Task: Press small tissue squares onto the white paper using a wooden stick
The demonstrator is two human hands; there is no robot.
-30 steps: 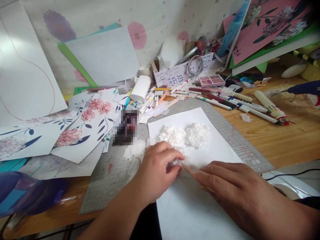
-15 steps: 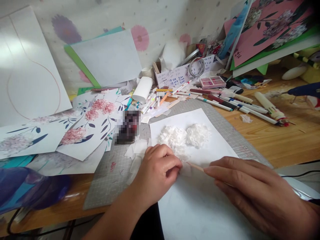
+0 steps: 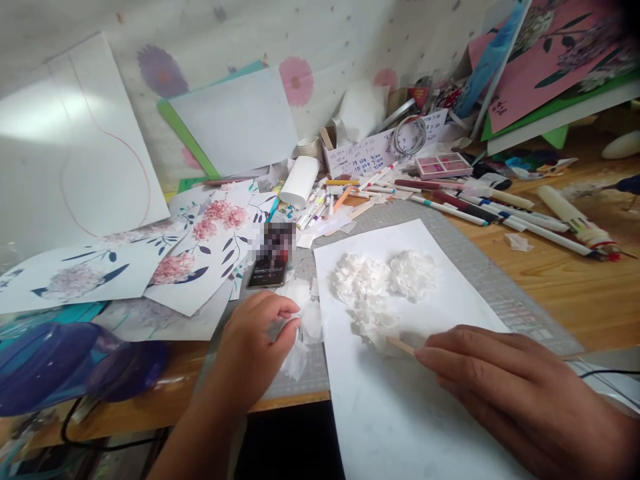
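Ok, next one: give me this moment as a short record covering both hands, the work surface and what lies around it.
Left hand: beside the loose white paper pieces, thumb and forefinger slightly apart
Right hand: holds a thin wooden stick in a fingertip grip
Stick tip: at the lower edge of the nearest ruffled white cluster; contact unclear
Clusters: three, on a white sheet
Under the sheet: gray cutting mat, partly covered
Left side: phone, flower pictures
Beyond: scattered pens
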